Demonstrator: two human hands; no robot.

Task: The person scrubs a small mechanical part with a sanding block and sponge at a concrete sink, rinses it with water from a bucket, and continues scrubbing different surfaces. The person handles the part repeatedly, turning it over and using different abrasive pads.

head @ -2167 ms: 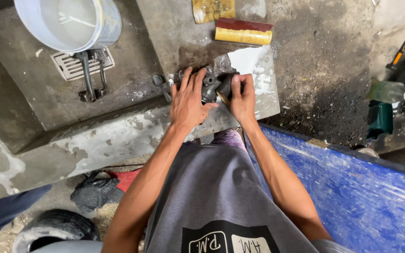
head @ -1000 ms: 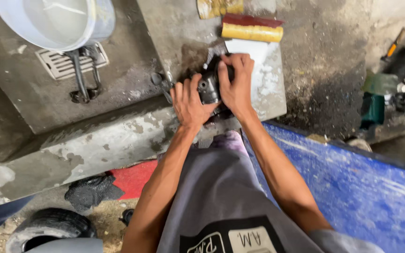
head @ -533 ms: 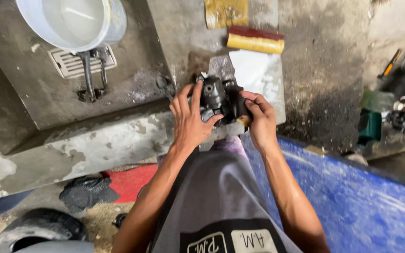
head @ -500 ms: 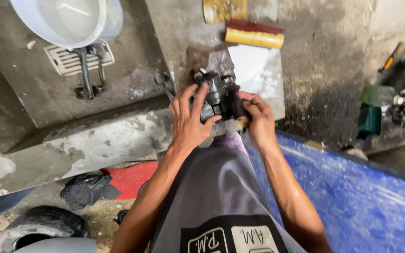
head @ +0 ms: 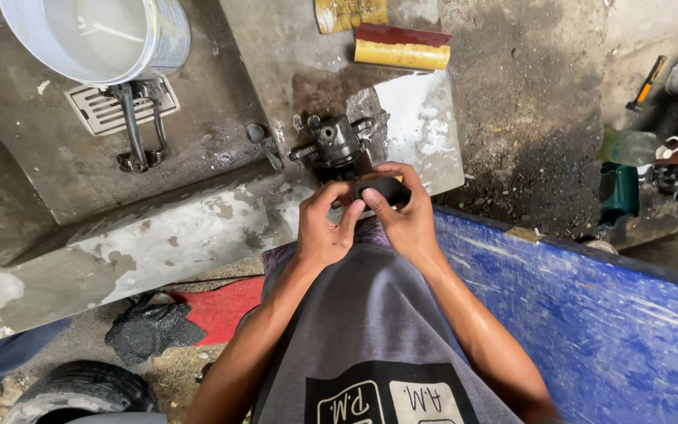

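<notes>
A dark, greasy metal engine part (head: 337,145) with small side arms rests on the wet concrete slab (head: 198,228), on a pale sheet (head: 425,129). Just in front of it, my left hand (head: 322,232) and my right hand (head: 403,220) together pinch a small black rubbery piece (head: 382,189) between thumbs and fingertips. Both hands are off the metal part, close to its near side.
A white bucket (head: 92,35) stands at the far left over a floor drain grate (head: 111,110) with metal tools (head: 139,129) on it. A yellow and red block (head: 402,49) lies beyond the part. A blue panel (head: 590,314) is at right, a tyre (head: 80,392) at lower left.
My hands have let go of the metal part and drawn back toward me; they now hold a small black piece. The part now rests on the slab.
</notes>
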